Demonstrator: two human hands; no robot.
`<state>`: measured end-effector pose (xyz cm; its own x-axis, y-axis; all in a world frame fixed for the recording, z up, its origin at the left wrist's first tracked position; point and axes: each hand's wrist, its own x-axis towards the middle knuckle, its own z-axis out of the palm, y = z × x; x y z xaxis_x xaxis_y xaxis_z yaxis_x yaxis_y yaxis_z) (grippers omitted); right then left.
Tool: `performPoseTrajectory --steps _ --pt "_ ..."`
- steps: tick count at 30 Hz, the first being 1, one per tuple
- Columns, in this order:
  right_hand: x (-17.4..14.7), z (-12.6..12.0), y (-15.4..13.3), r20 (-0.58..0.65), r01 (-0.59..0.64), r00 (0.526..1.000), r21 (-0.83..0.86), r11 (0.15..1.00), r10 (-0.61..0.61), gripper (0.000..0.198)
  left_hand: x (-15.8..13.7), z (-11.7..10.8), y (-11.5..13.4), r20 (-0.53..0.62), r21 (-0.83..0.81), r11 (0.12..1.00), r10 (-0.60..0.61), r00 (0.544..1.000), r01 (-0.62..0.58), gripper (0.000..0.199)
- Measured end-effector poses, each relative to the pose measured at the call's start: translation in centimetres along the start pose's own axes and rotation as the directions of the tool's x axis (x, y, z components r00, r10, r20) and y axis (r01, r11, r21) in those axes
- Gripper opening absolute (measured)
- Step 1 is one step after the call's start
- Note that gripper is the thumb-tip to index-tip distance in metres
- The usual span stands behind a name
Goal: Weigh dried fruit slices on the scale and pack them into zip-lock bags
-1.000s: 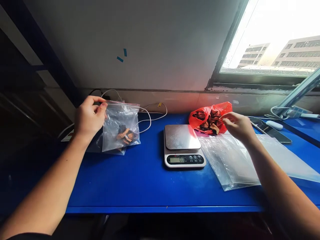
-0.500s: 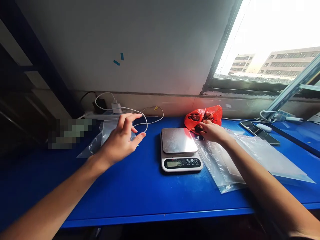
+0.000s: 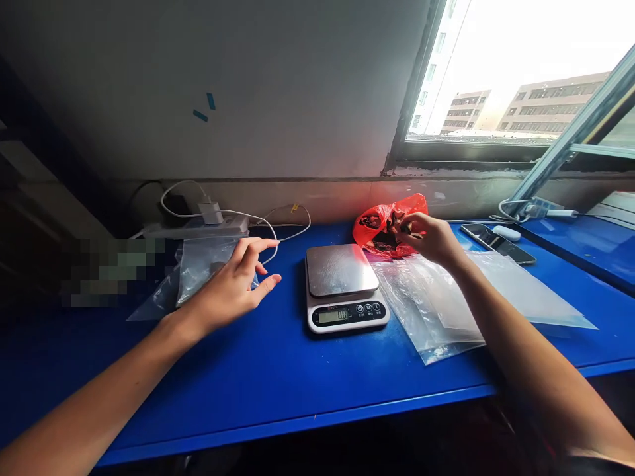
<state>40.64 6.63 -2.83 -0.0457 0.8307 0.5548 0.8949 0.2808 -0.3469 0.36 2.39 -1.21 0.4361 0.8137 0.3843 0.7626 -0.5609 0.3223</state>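
My right hand (image 3: 434,239) is at the mouth of a red plastic bag (image 3: 414,206), its fingers pinched on a dark brown dried piece whose kind I cannot make out. More dark brown pieces (image 3: 384,241) lie inside the open bag. Just in front of the bag stands a white kitchen scale (image 3: 347,316) with a bare steel plate (image 3: 342,270); its display appears to read 0.0. To the left of the scale my left hand (image 3: 243,274) hovers with fingers apart, holding nothing.
Clear plastic bags (image 3: 426,311) lie right of the scale, under my right forearm. Another clear bag (image 3: 196,264) is behind my left hand. A white charger (image 3: 211,213) with its cable sits on a power strip (image 3: 233,223). A phone (image 3: 510,248) and a white case (image 3: 507,233) lie at the right.
My right hand has moved slightly up and to the right over the red bag, with a brown piece showing at its fingertips. My left hand stays open. The whole view has shifted a little.
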Motion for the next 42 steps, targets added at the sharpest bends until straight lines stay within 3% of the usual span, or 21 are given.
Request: performPoseTrajectory --steps 4,6,9,12,15,26,31,33,35,38,42 --pt "-0.5 -1.2 -3.1 -0.194 0.094 0.980 0.261 0.961 -0.043 0.027 -0.2 0.0 0.5 0.089 0.019 0.999 0.038 0.995 -0.040 0.044" --pt "-1.1 -1.0 -5.2 -0.206 0.132 0.976 0.311 0.941 -0.069 0.024 -0.4 0.0 1.1 0.117 0.011 0.998 0.067 0.991 -0.068 0.039" --pt "-2.2 0.2 -8.1 -0.122 0.212 0.976 0.306 0.928 -0.183 0.018 -0.8 0.1 1.9 0.145 -0.036 0.993 0.119 0.982 -0.115 0.037" --pt "-3.4 1.3 -10.3 0.021 0.344 0.931 0.286 0.894 -0.364 0.015 -1.0 0.3 2.3 0.193 -0.060 0.986 0.166 0.967 -0.157 0.036" --pt "-4.0 1.8 -11.3 0.112 0.381 0.897 0.293 0.877 -0.427 0.016 -1.1 0.4 2.2 0.220 -0.035 0.982 0.190 0.957 -0.187 0.034" --pt "-3.6 3.4 -10.5 0.064 0.266 0.952 0.321 0.909 -0.301 0.014 -1.0 0.3 2.4 0.279 -0.033 0.979 0.202 0.939 -0.201 0.031" --pt "-3.0 2.0 -10.6 -0.143 0.292 0.955 0.339 0.894 -0.258 0.018 -1.2 0.5 2.3 0.199 -0.048 0.963 0.269 0.942 -0.265 0.033" --pt "-2.6 1.5 -10.3 -0.218 0.247 0.960 0.371 0.895 -0.174 0.020 -1.5 1.3 3.5 0.108 -0.063 0.939 0.344 0.933 -0.339 0.030" --pt "-2.2 1.5 -9.9 -0.243 0.197 0.965 0.416 0.888 -0.101 0.022 -2.0 2.7 5.6 0.054 -0.069 0.892 0.451 0.891 -0.447 0.026" --pt "-2.0 1.8 -9.7 -0.225 0.165 0.972 0.433 0.886 -0.072 0.022 -2.6 5.2 9.7 0.175 -0.035 0.816 0.574 0.800 -0.578 0.030" --pt "-2.3 2.1 -10.0 -0.184 0.170 0.978 0.402 0.900 -0.103 0.021 -2.5 7.3 13.6 0.325 0.099 0.842 0.476 0.817 -0.530 0.041"
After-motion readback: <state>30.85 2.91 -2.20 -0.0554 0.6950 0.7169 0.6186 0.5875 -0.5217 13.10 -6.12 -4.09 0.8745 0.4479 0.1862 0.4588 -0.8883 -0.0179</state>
